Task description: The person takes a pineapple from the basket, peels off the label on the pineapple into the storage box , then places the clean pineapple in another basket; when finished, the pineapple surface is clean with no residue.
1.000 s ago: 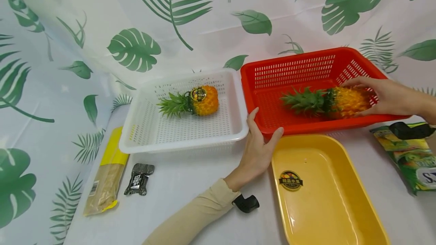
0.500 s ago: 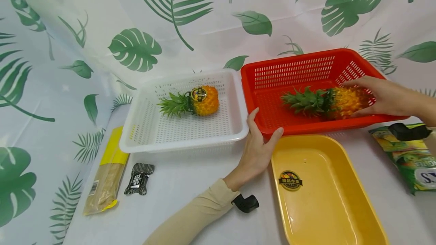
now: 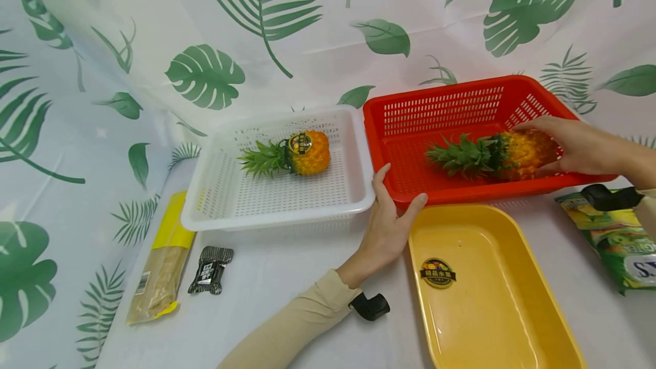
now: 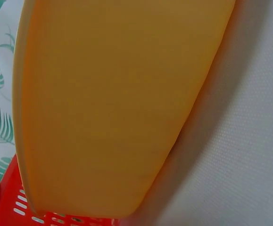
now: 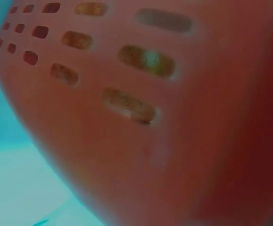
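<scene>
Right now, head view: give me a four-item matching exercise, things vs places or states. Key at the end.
1. red basket
2. black packet
3. white basket
4. yellow tray

A. contains the labelled pineapple
B. lies in front of the red basket
C. contains the gripped pineapple, right grip on it
D. lies in front of the white basket

Pairs: 1-C, 2-D, 3-A, 4-B

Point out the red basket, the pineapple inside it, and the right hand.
Red basket [image 3: 441, 117]: head view, back wall.
Pineapple inside it [image 3: 499, 155]: head view, where leaves meet fruit.
Right hand [image 3: 581, 142]: head view, back of the hand.
</scene>
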Demonstrator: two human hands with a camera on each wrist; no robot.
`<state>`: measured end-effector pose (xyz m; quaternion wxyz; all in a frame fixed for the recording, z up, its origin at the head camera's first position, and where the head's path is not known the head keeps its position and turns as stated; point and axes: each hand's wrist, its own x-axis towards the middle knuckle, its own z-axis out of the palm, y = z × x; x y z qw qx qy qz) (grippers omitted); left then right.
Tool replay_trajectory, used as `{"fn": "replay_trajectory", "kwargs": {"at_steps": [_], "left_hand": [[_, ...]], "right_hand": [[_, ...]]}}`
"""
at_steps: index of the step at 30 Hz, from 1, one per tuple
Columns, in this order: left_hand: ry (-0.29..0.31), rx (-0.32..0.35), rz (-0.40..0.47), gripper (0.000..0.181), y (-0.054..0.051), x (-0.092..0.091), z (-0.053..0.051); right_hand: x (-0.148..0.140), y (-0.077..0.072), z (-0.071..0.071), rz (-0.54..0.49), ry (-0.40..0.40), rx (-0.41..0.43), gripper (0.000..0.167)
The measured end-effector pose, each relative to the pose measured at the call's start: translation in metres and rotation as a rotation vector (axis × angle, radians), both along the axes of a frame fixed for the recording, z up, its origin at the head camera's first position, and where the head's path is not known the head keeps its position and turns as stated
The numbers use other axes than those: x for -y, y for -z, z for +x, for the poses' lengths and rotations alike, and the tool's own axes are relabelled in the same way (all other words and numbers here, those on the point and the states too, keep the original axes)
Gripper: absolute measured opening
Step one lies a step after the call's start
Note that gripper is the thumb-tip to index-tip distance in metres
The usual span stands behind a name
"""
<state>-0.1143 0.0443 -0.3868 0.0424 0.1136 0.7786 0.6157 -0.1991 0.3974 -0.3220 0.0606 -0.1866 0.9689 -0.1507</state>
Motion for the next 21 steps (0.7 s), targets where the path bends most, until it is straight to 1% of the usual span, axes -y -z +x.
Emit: {"fn": "replay_trajectory", "kwargs": {"at_steps": [5, 9, 16, 21], "left_hand": [[0.003, -0.004, 0.007, 0.081, 0.001, 0.000, 0.000], [0.001, -0.010, 0.007, 0.081, 0.001, 0.000, -0.001], [0.003, -0.003, 0.003, 0.081, 0.001, 0.000, -0.001], [0.006, -0.001, -0.003, 0.081, 0.000, 0.000, 0.000]], "right_hand": [[0.003, -0.003, 0.003, 0.019, 0.007, 0.009, 0.090], [0.003, -0.002, 0.001, 0.027, 0.012, 0.029, 0.091], [-0.006, 0.004, -0.003, -0.010, 0.006, 0.020, 0.089], [-0.010, 0.005, -0.001, -0.033, 0.024, 0.022, 0.089]]}}
